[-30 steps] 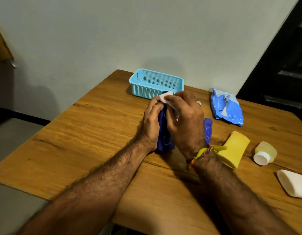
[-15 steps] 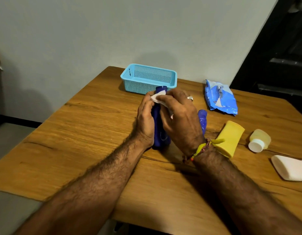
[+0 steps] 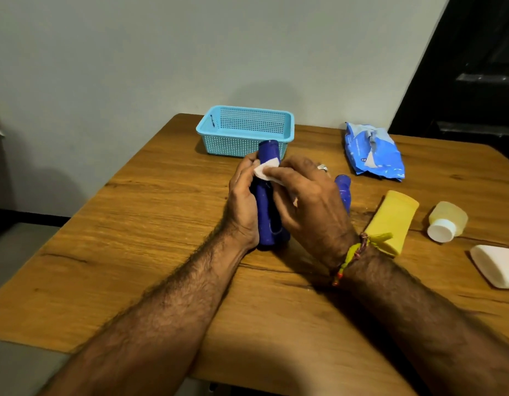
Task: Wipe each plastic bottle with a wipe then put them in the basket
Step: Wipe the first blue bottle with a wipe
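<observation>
A dark blue plastic bottle (image 3: pixel 267 212) stands upright on the wooden table (image 3: pixel 167 224). My left hand (image 3: pixel 243 204) grips its left side. My right hand (image 3: pixel 310 204) holds a white wipe (image 3: pixel 266 171) and presses it against the bottle's upper part. Behind the bottle sits the light blue mesh basket (image 3: pixel 244 130), with no bottle visible inside. To the right lie a second blue bottle (image 3: pixel 344 190), a yellow bottle (image 3: pixel 390 218), a small pale yellow bottle with a white cap (image 3: pixel 447 221) and a white bottle (image 3: pixel 496 267).
A blue pack of wipes (image 3: pixel 373 152) lies at the back right of the table. A grey wall stands right behind the basket. The table's left edge and near edge drop off to the floor. A dark opening is at the far right.
The wipe has slid down from the bottle's top, so the bottle's cap now shows above my fingers. The camera view shifted slightly; both hands stay on the bottle.
</observation>
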